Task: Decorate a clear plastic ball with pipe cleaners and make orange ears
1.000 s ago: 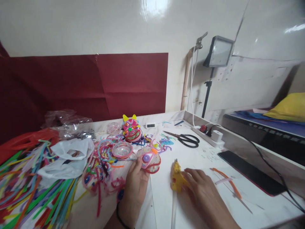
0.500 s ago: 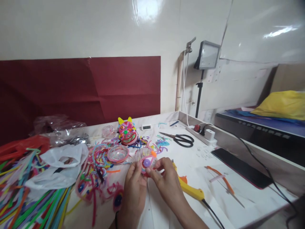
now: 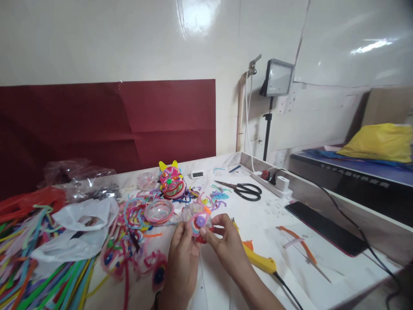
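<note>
Between my two hands is a clear plastic piece trimmed with pipe cleaners (image 3: 200, 221), with a purple coil in a pink and pale outline. My left hand (image 3: 183, 260) grips its lower left side between thumb and fingers. On the right side, the thumb and bent fingers of my right hand (image 3: 228, 245) are closed on the same piece. Just right of that hand lies a yellow glue gun (image 3: 262, 260) with a black cord. Behind the piece stands a colourful animal head (image 3: 172, 183) made of pipe cleaners, with yellow ears. A clear round bowl shape (image 3: 158, 211) rests in front of it.
Bundles of pipe cleaners (image 3: 61, 284) and a white plastic bag (image 3: 80, 224) fill the left. Black-handled scissors (image 3: 248, 190), a power strip (image 3: 272, 184), a dark phone (image 3: 325, 227) and orange-handled tweezers or a similar tool (image 3: 298, 241) lie to the right. A raised edge (image 3: 309, 200) borders the table.
Both hands keep hold of the decorated piece, which has turned slightly. The whole view has shifted a little; the things on the table stay where they were.
</note>
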Tool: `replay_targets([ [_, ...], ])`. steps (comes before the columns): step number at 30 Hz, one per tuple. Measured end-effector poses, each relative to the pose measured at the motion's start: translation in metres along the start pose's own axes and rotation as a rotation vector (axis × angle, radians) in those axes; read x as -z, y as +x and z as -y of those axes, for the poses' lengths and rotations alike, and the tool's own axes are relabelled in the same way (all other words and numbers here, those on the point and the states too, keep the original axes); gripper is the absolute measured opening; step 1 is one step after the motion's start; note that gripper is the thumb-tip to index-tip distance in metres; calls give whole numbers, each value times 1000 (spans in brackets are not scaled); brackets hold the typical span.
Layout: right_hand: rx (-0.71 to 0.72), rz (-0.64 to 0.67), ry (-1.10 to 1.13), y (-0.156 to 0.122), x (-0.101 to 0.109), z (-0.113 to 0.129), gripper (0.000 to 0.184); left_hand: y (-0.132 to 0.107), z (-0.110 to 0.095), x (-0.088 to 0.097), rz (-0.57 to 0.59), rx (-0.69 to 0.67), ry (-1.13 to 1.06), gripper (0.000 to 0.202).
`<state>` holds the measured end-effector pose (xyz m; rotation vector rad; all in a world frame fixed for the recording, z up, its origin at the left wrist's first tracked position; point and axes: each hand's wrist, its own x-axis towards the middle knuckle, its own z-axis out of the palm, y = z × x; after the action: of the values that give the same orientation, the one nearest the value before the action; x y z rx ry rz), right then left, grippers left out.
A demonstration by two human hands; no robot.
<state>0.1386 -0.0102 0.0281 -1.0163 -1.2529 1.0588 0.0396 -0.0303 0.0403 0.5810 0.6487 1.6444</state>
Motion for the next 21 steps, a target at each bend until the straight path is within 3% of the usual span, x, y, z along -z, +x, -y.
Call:
replay_targets([
  [8, -108, -57, 157, 7, 2, -7, 45, -2, -2, -4, 84, 63, -96, 17],
  [13, -158, -74, 183, 8, 4, -3, 45, -3, -1, -6, 169, -1, 53, 11],
  [21, -140, -88, 204, 7, 4, 1, 45, -3, 2, -5, 106, -58, 202, 19],
])
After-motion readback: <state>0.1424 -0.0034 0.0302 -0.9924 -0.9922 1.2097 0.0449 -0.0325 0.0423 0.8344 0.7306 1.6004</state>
